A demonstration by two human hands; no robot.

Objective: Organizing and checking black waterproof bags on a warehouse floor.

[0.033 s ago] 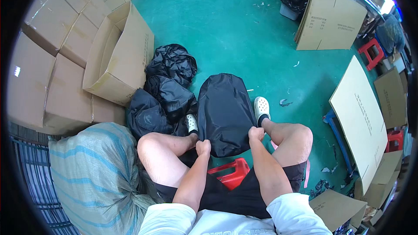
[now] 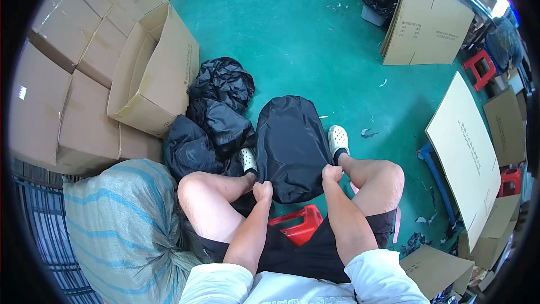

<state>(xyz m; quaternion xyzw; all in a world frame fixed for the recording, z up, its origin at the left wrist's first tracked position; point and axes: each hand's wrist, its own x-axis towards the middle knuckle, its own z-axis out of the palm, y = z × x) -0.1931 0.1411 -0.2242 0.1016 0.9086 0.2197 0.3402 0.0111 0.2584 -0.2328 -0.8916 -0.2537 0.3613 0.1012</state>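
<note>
Between my lower legs lies a black, smooth fabric bag, rounded at its far end and filled out. My left hand is closed on its near left edge. On the near right edge my right hand is closed as well, a little farther from me. Both fists hide the cloth inside them. Left of the bag, black crumpled fabric pieces lie heaped beside my left shoe.
A red plastic stool shows between my thighs. A stuffed striped woven sack stands at my left, below cardboard boxes. At the right, a cardboard sheet leans over a blue frame. Flattened cartons stand farther back.
</note>
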